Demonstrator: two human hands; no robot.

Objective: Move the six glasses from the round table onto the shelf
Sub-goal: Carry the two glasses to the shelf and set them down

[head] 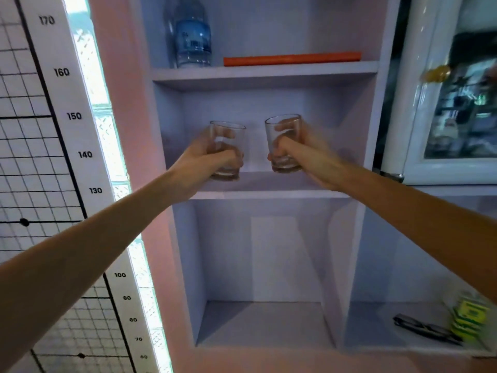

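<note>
Both arms reach up to the middle shelf (269, 193) of a pale lilac wall unit. My left hand (207, 160) grips a clear glass tumbler (228, 135), held upright at the shelf's left front. My right hand (304, 160) grips a second clear tumbler (282, 130), upright, a little further right and higher. The two glasses stand a hand's width apart. I cannot tell whether their bases touch the shelf board. The round table and the other glasses are out of view.
The shelf above holds a blue-labelled water bottle (192, 36) and a flat orange object (291, 59). A lower compartment (265, 323) opens below. Right of it lie a dark tool (422, 328) and a yellow-green pack (469, 319). A white glass-fronted cabinet (441, 103) stands at right, a height chart (88, 157) at left.
</note>
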